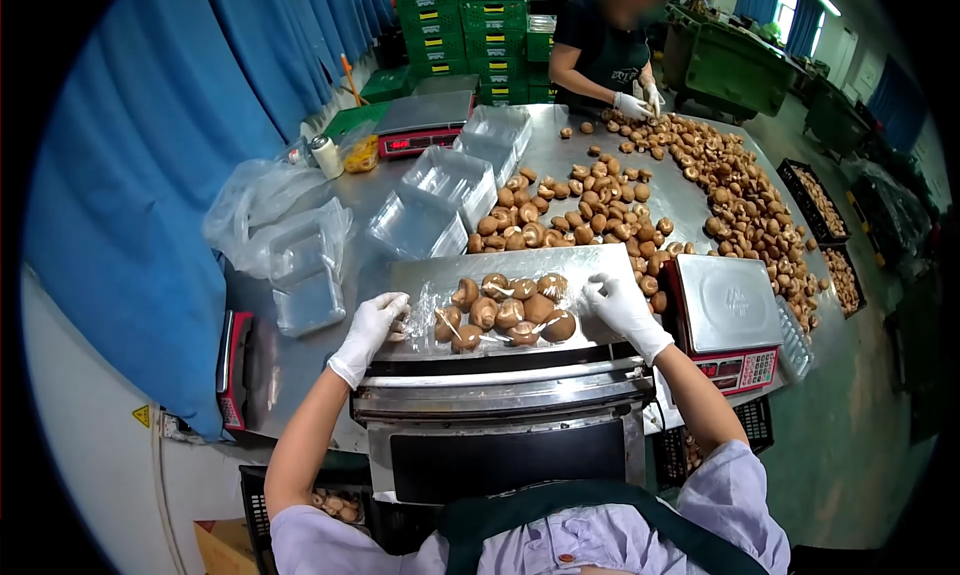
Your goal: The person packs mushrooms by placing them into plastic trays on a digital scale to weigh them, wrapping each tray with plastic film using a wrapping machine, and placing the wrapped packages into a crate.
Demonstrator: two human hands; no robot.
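Observation:
A group of brown shiitake mushrooms (505,310) lies under shiny cling film (425,305) on the metal plate of a wrapping machine (500,390). Whatever tray is beneath them is hard to see. My left hand (372,333), in a white glove, is closed on the crumpled film at the left of the mushrooms. On their right, my gloved right hand (622,310) has its fingers bent together over the plate. What those fingers hold, if anything, is too fine to make out.
Loose shiitake heaps (600,200) cover the table beyond the plate. Stacked clear trays (425,210) and plastic bags (270,215) are at left. A red scale (728,315) stands at right, another scale (425,120) at back left. A co-worker (610,55) handles mushrooms across the table.

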